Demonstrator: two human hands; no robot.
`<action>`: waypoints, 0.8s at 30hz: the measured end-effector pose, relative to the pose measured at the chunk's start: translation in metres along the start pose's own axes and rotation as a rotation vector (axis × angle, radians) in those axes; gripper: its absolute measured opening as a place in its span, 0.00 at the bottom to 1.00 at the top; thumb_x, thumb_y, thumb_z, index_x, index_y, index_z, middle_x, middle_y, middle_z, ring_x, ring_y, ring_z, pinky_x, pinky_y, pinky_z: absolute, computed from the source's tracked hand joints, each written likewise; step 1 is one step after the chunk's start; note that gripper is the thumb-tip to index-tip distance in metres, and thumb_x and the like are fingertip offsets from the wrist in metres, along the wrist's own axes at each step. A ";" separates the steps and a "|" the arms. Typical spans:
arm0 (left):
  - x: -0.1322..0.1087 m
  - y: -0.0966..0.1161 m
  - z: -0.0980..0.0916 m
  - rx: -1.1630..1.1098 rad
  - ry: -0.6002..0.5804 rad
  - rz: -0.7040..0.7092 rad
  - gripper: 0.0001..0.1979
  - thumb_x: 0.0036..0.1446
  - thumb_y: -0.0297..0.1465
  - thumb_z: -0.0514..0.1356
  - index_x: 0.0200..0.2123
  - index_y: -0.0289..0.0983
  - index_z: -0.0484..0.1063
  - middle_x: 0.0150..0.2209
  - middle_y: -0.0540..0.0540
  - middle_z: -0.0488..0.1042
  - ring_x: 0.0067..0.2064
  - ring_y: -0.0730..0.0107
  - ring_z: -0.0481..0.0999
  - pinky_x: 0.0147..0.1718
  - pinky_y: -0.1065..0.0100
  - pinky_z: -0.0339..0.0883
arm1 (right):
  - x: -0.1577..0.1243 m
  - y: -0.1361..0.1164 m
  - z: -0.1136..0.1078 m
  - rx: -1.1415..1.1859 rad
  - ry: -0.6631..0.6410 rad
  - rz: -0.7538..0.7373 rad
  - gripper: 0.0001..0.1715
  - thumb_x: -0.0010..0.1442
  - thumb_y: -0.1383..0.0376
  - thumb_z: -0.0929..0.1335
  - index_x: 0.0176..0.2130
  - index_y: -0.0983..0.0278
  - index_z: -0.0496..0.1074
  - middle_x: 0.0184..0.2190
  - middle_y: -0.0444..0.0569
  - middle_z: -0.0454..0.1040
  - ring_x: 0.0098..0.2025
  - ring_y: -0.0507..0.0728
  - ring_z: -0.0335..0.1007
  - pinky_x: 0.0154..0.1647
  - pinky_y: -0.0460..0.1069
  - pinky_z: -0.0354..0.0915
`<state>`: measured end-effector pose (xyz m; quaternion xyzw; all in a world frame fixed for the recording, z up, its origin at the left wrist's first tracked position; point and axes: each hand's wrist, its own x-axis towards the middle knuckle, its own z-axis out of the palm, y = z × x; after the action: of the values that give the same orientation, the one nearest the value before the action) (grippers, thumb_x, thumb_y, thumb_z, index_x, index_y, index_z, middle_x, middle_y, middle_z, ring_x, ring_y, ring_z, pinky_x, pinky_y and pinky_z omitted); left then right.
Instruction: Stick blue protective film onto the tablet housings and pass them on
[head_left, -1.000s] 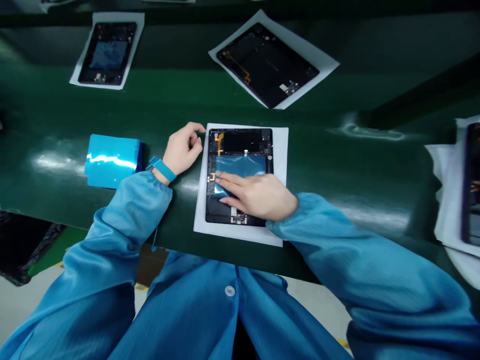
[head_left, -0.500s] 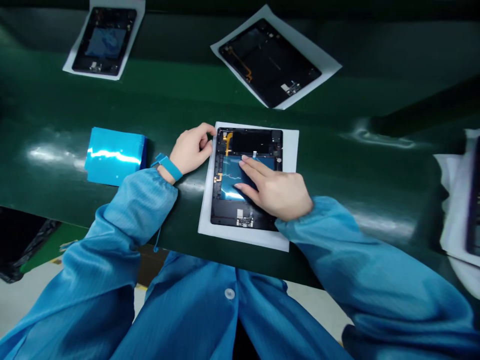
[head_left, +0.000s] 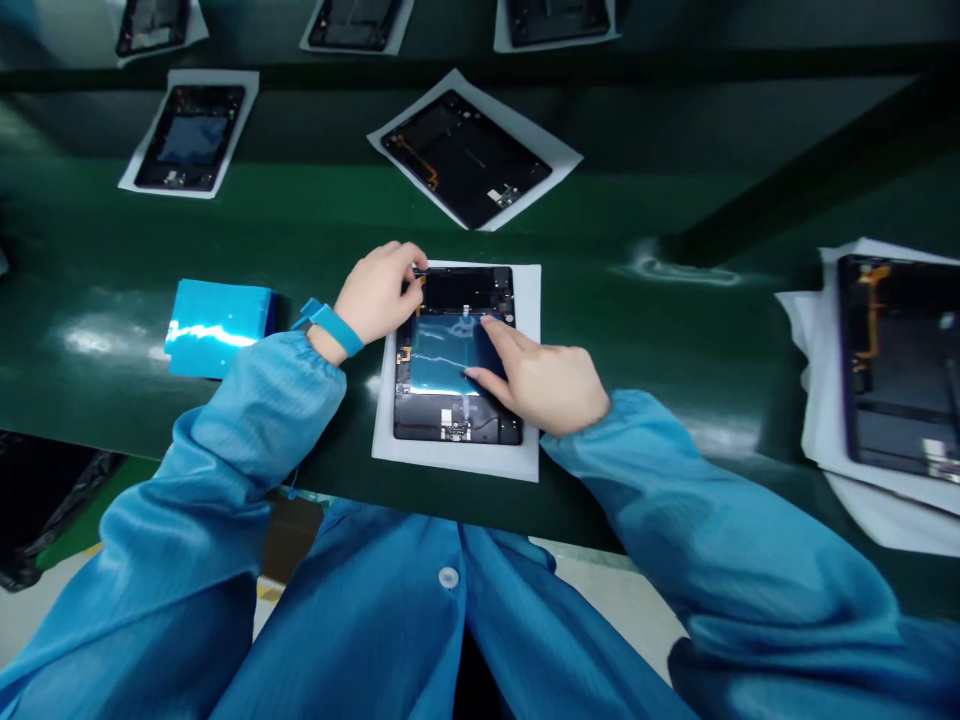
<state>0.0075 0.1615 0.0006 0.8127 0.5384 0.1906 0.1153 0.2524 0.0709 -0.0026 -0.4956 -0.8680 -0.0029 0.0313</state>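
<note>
In front of me an opened black tablet housing (head_left: 491, 425) lies on a white sheet (head_left: 530, 360). A glossy blue film (head_left: 442, 365) covers the middle of its inside, with a wrinkle of light across it. My left hand (head_left: 381, 290) is at the housing's upper left corner, fingers curled and index finger and thumb closed at the edge. My right hand (head_left: 547, 380) rests on the film's right side, thumb and index finger stretched out and apart; its other fingers are partly hidden.
A stack of blue film sheets (head_left: 217, 328) lies on the green table (head_left: 315, 225) at left. More tablet housings on white sheets stand behind: one at left (head_left: 214, 110), one turned askew (head_left: 472, 160), several on a ledge. Another housing (head_left: 900, 360) tops sheets at right.
My view has shifted, showing more of the back and right. My left fingers have moved onto the housing's corner. My right hand's fingers lie nearer the film's right side.
</note>
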 end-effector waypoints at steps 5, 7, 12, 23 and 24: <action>0.019 0.025 0.029 0.179 -0.077 -0.054 0.18 0.65 0.28 0.56 0.57 0.33 0.71 0.60 0.33 0.71 0.60 0.42 0.70 0.56 0.45 0.65 | -0.033 -0.003 -0.002 0.013 0.016 -0.166 0.32 0.74 0.51 0.60 0.62 0.71 0.71 0.60 0.59 0.76 0.35 0.60 0.82 0.29 0.53 0.67; 0.022 0.028 0.037 0.229 -0.091 -0.059 0.18 0.68 0.29 0.54 0.58 0.32 0.70 0.61 0.32 0.70 0.62 0.41 0.68 0.57 0.44 0.63 | -0.049 -0.004 -0.003 0.061 0.031 -0.248 0.28 0.74 0.53 0.61 0.58 0.69 0.74 0.57 0.57 0.79 0.36 0.59 0.82 0.31 0.52 0.70; 0.026 0.023 0.032 0.322 -0.151 -0.110 0.14 0.71 0.33 0.52 0.52 0.34 0.71 0.53 0.35 0.73 0.59 0.44 0.69 0.55 0.48 0.61 | -0.065 0.005 0.009 0.310 0.128 -0.147 0.19 0.74 0.59 0.61 0.56 0.64 0.74 0.53 0.52 0.81 0.45 0.58 0.82 0.42 0.51 0.76; -0.009 0.009 0.005 0.307 -0.171 -0.096 0.09 0.71 0.30 0.51 0.43 0.37 0.70 0.43 0.39 0.76 0.45 0.56 0.76 0.42 0.60 0.65 | -0.056 0.020 0.038 0.615 0.204 0.334 0.29 0.65 0.58 0.68 0.62 0.63 0.67 0.56 0.58 0.73 0.25 0.53 0.71 0.35 0.56 0.77; -0.013 0.009 0.003 0.289 -0.155 -0.101 0.09 0.72 0.31 0.51 0.43 0.37 0.69 0.39 0.41 0.76 0.41 0.58 0.76 0.39 0.62 0.65 | -0.055 0.022 0.038 0.610 0.188 0.348 0.30 0.64 0.56 0.69 0.62 0.63 0.67 0.54 0.57 0.74 0.26 0.54 0.72 0.35 0.56 0.76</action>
<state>0.0120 0.1458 -0.0011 0.8050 0.5899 0.0420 0.0479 0.2972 0.0358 -0.0443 -0.6012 -0.7250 0.2162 0.2574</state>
